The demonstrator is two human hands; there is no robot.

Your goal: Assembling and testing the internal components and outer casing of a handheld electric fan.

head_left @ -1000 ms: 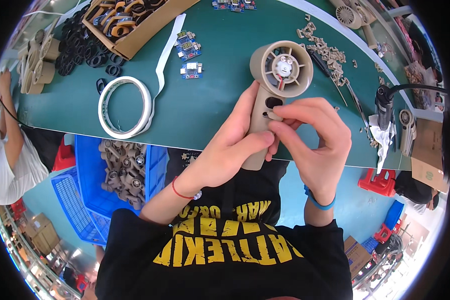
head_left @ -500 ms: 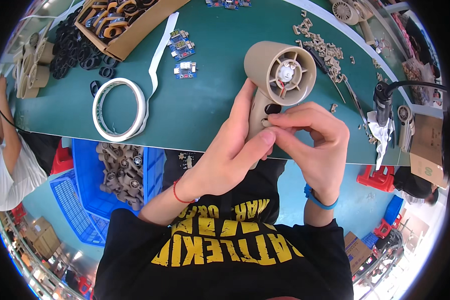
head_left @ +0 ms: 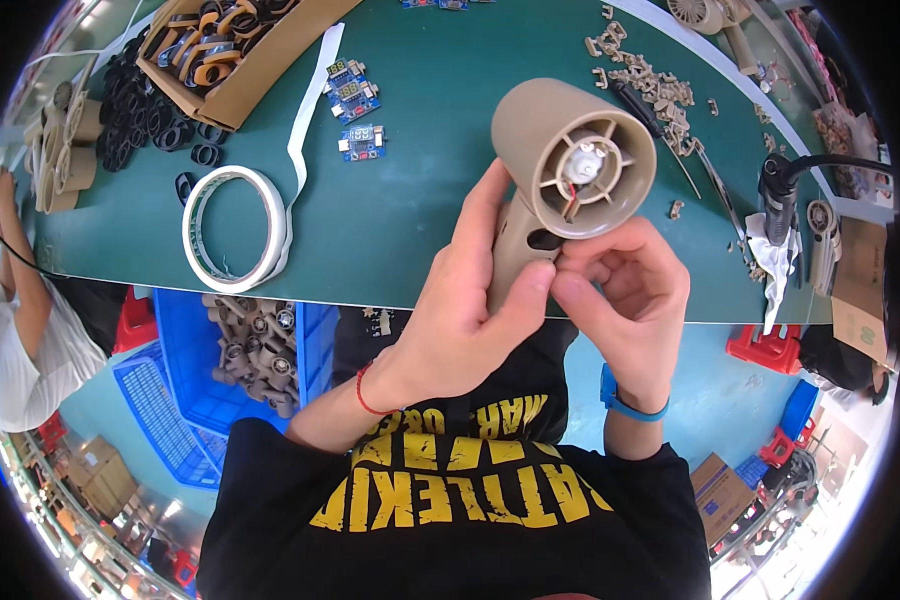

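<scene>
My left hand (head_left: pixel 460 315) is wrapped round the handle of a tan handheld fan housing (head_left: pixel 518 125), its thumb pressed against the handle's front. The round head points up and away from the handle. Inside its spoked opening sit a white motor (head_left: pixel 583 163) and a bit of red wire. A black oval button (head_left: pixel 545 240) shows on the handle just under the head. Curled against the handle's right side, below that button, my right hand (head_left: pixel 635 290) has its thumb and fingertips drawn together. Whatever they pinch is hidden.
A ring of white tape (head_left: pixel 200 180) and small blue circuit boards (head_left: pixel 362 142) lie on the green table. Tan clips (head_left: pixel 660 85), tweezers (head_left: pixel 720 195) and a corded black-handled tool (head_left: pixel 778 195) are at right. Far left stands a box (head_left: pixel 232 105) of orange-and-black rings; below, a blue crate (head_left: pixel 185 350).
The fan housing has tilted and shifted slightly right, its opening turned more toward me. My right fingertips have closed in on the handle, covering the spot below the button.
</scene>
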